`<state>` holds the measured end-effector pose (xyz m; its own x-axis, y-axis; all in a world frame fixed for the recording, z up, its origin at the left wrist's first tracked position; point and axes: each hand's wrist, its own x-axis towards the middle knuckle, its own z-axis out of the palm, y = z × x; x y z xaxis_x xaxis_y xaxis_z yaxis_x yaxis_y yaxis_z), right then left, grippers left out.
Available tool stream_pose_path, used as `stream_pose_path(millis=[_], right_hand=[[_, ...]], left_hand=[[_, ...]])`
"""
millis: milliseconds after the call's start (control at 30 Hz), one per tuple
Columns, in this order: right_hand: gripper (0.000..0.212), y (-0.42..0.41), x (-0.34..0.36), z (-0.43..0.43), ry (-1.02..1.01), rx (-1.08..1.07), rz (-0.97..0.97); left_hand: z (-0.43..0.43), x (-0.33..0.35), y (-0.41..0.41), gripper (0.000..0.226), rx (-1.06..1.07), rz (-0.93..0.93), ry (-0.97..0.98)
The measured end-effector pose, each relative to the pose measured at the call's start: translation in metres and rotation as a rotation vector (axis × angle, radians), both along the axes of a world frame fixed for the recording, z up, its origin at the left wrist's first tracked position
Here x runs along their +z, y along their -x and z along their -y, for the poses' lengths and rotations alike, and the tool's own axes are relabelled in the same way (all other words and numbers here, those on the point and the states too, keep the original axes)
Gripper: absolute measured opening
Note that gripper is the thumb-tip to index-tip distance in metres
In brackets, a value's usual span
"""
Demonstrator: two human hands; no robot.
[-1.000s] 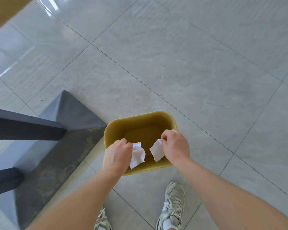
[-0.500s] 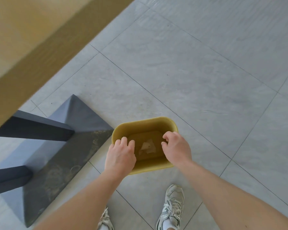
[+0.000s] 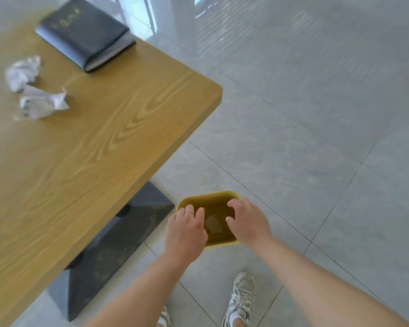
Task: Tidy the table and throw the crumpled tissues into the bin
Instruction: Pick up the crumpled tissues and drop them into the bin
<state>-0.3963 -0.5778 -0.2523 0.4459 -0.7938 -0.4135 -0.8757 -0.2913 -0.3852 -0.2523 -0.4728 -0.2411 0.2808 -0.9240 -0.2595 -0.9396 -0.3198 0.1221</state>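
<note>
— Hovering both hands over the bin [image 3: 222, 243], aren't we? Why is it parked down there on the floor?

— We judge it sits just right of the dark pedestal [image 3: 118, 241] so that it stands by the near right corner of the surface [image 3: 109, 142], a short reach from whatever needs clearing. Pale tissue [image 3: 213, 224] lies at its bottom, between our hands.

— And our hands themselves?

— Our left hand [image 3: 185, 232] hangs over the bin's left rim, palm down, fingers loosely curled, grip slack and holding nothing. Our right hand [image 3: 248, 220] hangs over the right rim, fingers bent downward, thumb tucked toward the opening, grip likewise loose and empty. Both forearms stretch forward and down from the near edge of the view, roughly parallel.

— So what's left for us?

— Two crumpled tissues [image 3: 33, 90] lie touching on the far left of the surface, well apart from the bin. A dark book [image 3: 85, 31] rests beyond them toward the far edge; it seems to belong there, squared to nothing in particular, so it may want straightening.

— Will the tissues be awkward?

— We expect not; light and crushable, a gentle pinch should carry each one.
</note>
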Motion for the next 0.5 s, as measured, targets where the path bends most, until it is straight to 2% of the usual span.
stream_pose_path(millis=[200,300,500], right_hand=[[0.041,0.004,0.098,-0.008,0.059,0.067,0.008],[0.033,0.004,0.143,-0.009,0.105,0.106,0.024],[0.044,-0.007,0.218,-0.002,0.208,0.161,0.103]], left_hand=[[-0.012,0.096,0.01,0.036,0.096,-0.066,0.04],[-0.012,0.139,0.012,0.035,0.079,-0.036,0.096],[-0.012,0.211,0.003,0.038,0.127,0.011,0.226]])
